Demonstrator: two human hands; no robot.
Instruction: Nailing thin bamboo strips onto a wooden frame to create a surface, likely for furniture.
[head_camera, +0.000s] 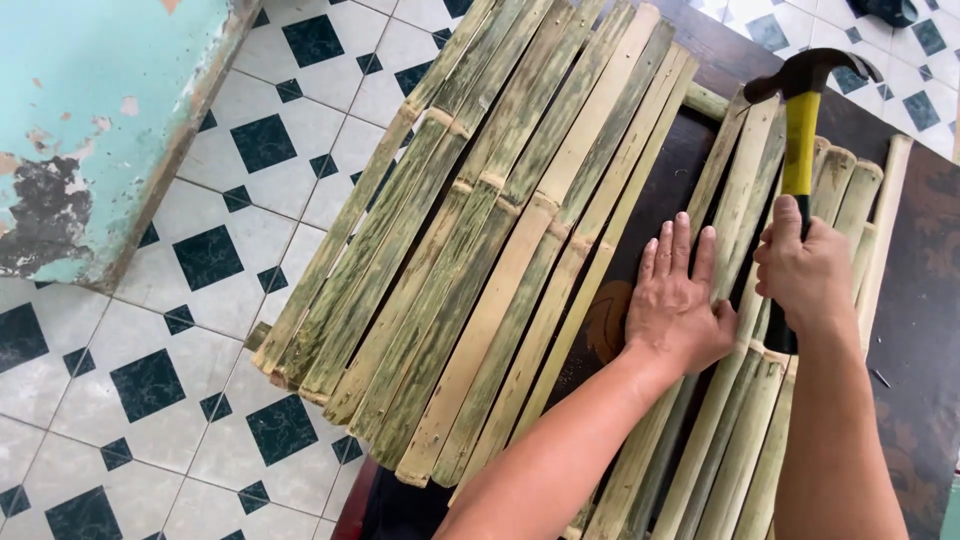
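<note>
The left hand (680, 305), fingers together, presses flat green split-bamboo slats (745, 180) while the right hand (805, 275) fist-grips a raised yellow-handled claw hammer (800, 130), probably mid-nailing; the strike needs steady slats.

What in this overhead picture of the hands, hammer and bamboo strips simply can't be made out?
- Head view: the hammer grip is hidden inside the right hand.
- The dark table under the left hand is mostly covered by bamboo slats.
- The slats' near ends run off the bottom edge.
</note>
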